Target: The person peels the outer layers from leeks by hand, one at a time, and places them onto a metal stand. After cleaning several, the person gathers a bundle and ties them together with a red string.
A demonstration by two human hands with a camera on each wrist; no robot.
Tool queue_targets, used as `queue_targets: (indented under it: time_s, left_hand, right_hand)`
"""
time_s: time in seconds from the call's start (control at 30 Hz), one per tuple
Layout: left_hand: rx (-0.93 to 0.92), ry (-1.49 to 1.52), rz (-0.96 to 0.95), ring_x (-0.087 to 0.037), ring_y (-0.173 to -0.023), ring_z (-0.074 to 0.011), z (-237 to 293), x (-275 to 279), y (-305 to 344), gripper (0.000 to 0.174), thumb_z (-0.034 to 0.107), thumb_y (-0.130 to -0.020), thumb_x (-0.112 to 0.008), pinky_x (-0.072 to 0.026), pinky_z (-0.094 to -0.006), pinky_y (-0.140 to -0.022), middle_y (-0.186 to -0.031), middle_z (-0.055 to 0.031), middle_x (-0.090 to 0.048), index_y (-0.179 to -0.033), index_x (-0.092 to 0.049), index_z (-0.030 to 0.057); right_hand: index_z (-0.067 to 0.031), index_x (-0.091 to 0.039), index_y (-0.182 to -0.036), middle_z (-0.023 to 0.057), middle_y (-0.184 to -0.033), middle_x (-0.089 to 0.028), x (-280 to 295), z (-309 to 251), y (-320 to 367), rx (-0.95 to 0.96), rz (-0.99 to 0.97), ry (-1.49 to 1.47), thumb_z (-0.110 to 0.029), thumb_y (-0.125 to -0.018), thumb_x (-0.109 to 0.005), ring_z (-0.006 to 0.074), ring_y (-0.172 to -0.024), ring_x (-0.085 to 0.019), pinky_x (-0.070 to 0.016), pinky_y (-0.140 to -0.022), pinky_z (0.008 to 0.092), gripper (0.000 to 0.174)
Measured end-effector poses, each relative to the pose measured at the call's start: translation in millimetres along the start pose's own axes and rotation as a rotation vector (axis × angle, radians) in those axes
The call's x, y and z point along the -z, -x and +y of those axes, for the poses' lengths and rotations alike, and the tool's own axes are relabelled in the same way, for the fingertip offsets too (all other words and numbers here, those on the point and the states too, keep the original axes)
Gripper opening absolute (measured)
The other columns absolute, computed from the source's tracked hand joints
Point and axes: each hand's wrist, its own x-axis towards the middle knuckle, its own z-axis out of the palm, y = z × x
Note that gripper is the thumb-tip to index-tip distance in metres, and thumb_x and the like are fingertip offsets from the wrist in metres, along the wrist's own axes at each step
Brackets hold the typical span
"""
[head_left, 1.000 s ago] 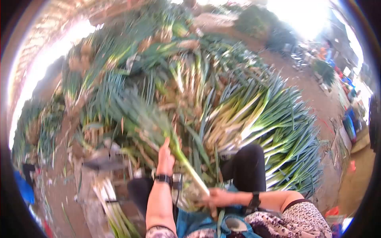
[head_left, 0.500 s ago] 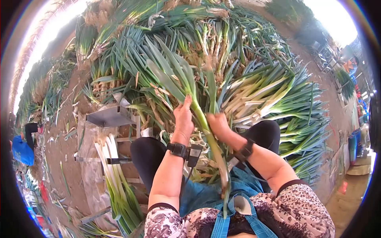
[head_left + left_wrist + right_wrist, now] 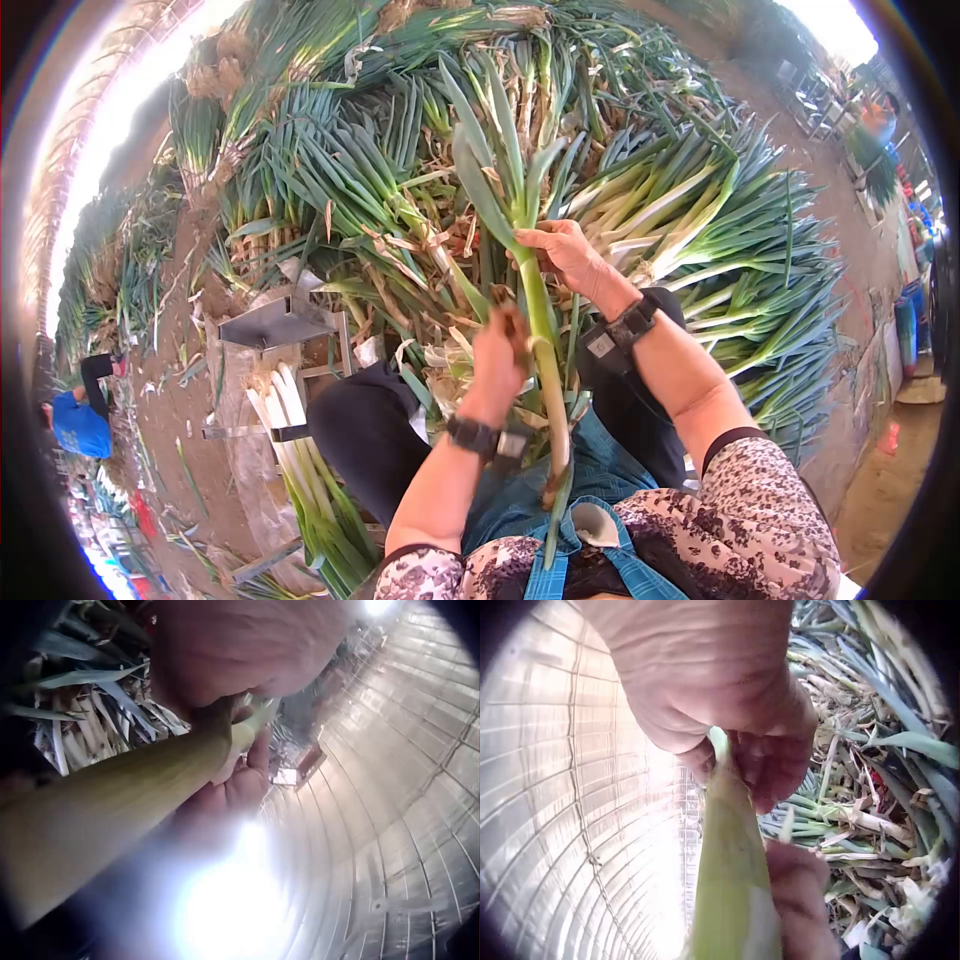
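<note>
A long leek [image 3: 540,320] stands tilted over the lap, green leaves up and roots toward the apron. Just below the leaf fan, my right hand [image 3: 572,258] pinches its stalk between thumb and fingers; the right wrist view shows this hand [image 3: 720,682] close. Lower down, my left hand [image 3: 498,358] is blurred beside the stalk, fingers curled round an outer leaf whose brown tip [image 3: 508,305] sticks up from the fist. A pale loose layer [image 3: 223,759] stands off the stalk in the left wrist view. One stripped leaf [image 3: 560,520] hangs by the root end.
Cleaned leeks [image 3: 300,440] lie on a metal stand [image 3: 285,322] at the left. A big pile of leeks [image 3: 760,260] spreads to the right, with more heaped ahead [image 3: 340,150]. Loose trimmings litter the ground between. A person in blue [image 3: 82,420] is at the far left.
The leek has swung more upright and toward the right. My right hand moved from its lower stalk up to the leaf fan, while my left came down from there to the middle.
</note>
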Motion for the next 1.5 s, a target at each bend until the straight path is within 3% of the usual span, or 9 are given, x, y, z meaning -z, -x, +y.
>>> queue_targets:
  time_s: [0.03, 0.13, 0.2, 0.3, 0.33, 0.83, 0.93, 1.13, 1.5]
  left_hand:
    - [0.040, -0.218, 0.364, -0.058, -0.075, -0.0194, -14, -12, 25, 0.026, 0.026, -0.098, -0.043, -0.0492, -0.0311, -0.071, -0.092, -0.0061, -0.060, -0.110, -0.053, 0.0042]
    - [-0.275, -1.908, -0.341, -0.060, -0.085, -0.0253, -30, 71, 51, 0.034, 0.026, -0.090, -0.055, -0.0490, -0.0354, -0.077, -0.098, -0.0092, -0.061, -0.115, -0.052, 0.0020]
    - [0.120, -1.326, 0.249, -0.058, -0.099, -0.0328, -20, 91, 39, 0.046, 0.022, -0.084, -0.063, -0.0476, -0.0386, -0.084, -0.107, -0.0157, -0.060, -0.120, -0.048, -0.0027]
    - [-0.975, -1.609, 0.453, -0.053, -0.088, -0.0196, 62, 46, -15, 0.066, 0.015, -0.085, -0.066, -0.0474, -0.0286, -0.076, -0.113, -0.0172, -0.054, -0.137, -0.033, -0.0065]
    - [-0.720, -1.471, 0.540, -0.054, -0.081, -0.0165, 93, -24, -7, 0.066, 0.016, -0.085, -0.066, -0.0478, -0.0280, -0.072, -0.107, -0.0135, -0.056, -0.138, -0.033, -0.0044]
    - [-0.867, -1.188, 0.329, -0.048, -0.055, -0.0095, 175, -76, -123, 0.013, 0.018, -0.082, -0.068, -0.0418, -0.0269, -0.045, -0.065, 0.0014, -0.054, -0.080, -0.065, 0.0052]
    - [-0.779, -0.269, 0.486, -0.043, -0.051, -0.0073, 202, -40, -109, 0.011, 0.018, -0.086, -0.064, -0.0344, -0.0247, -0.043, -0.066, 0.0033, -0.047, -0.090, -0.058, 0.0095]
    - [-0.877, -0.851, 0.265, -0.038, -0.050, -0.0038, 163, -91, -85, 0.039, 0.024, -0.085, -0.070, -0.0328, -0.0208, -0.044, -0.066, 0.0053, -0.045, -0.115, -0.050, 0.0067]
    - [0.125, -0.210, 0.104, -0.060, -0.079, -0.0248, 71, -86, -34, 0.033, 0.033, -0.088, -0.061, -0.0494, -0.0423, -0.076, -0.091, -0.0104, -0.064, -0.101, -0.062, 0.0027]
  right_hand:
    - [0.0061, -0.063, -0.097, 0.0110, -0.083, -0.068, 2, 5, -8, 0.051, 0.055, -0.083, -0.016, -0.085, -0.067, 0.0163, -0.062, -0.065, -0.0543, -0.057, 0.0281, 0.025]
    - [0.0051, -0.065, -0.090, 0.0080, -0.075, -0.065, 4, 8, -21, 0.086, 0.043, 0.005, -0.017, -0.083, -0.068, 0.0138, -0.057, -0.061, -0.0493, -0.050, 0.0264, 0.024]
    - [0.0046, -0.066, -0.081, 0.0049, -0.066, -0.061, -3, 2, -17, 0.156, 0.009, 0.077, -0.019, -0.082, -0.070, 0.0109, -0.051, -0.055, -0.0424, -0.044, 0.0257, 0.024]
    - [0.0040, -0.066, -0.082, 0.0048, -0.066, -0.061, -4, 5, -22, 0.166, -0.038, 0.077, -0.020, -0.083, -0.069, 0.0106, -0.051, -0.056, -0.0433, -0.045, 0.0253, 0.024]
    - [0.0034, -0.066, -0.083, 0.0042, -0.066, -0.061, -7, 1, -17, 0.143, -0.066, 0.085, -0.022, -0.083, -0.068, 0.0102, -0.052, -0.056, -0.0440, -0.045, 0.0252, 0.025]
    - [0.0057, -0.065, -0.083, 0.0052, -0.064, -0.061, 13, -19, -10, 0.143, -0.089, 0.186, -0.019, -0.082, -0.069, 0.0111, -0.048, -0.057, -0.0459, -0.043, 0.0246, 0.025]
    - [0.0055, -0.066, -0.087, 0.0065, -0.066, -0.062, 17, -18, -13, 0.108, -0.105, 0.099, -0.018, -0.082, -0.069, 0.0131, -0.049, -0.059, -0.0475, -0.044, 0.0245, 0.024]
    - [0.0061, -0.066, -0.088, 0.0075, -0.066, -0.062, 11, -16, -16, 0.080, -0.107, 0.075, -0.016, -0.080, -0.070, 0.0143, -0.048, -0.058, -0.0477, -0.044, 0.0259, 0.024]
    - [0.0065, -0.064, -0.100, 0.0098, -0.083, -0.066, 14, -16, -26, 0.161, -0.040, -0.017, -0.013, -0.082, -0.069, 0.0166, -0.067, -0.063, -0.0513, -0.062, 0.0301, 0.027]
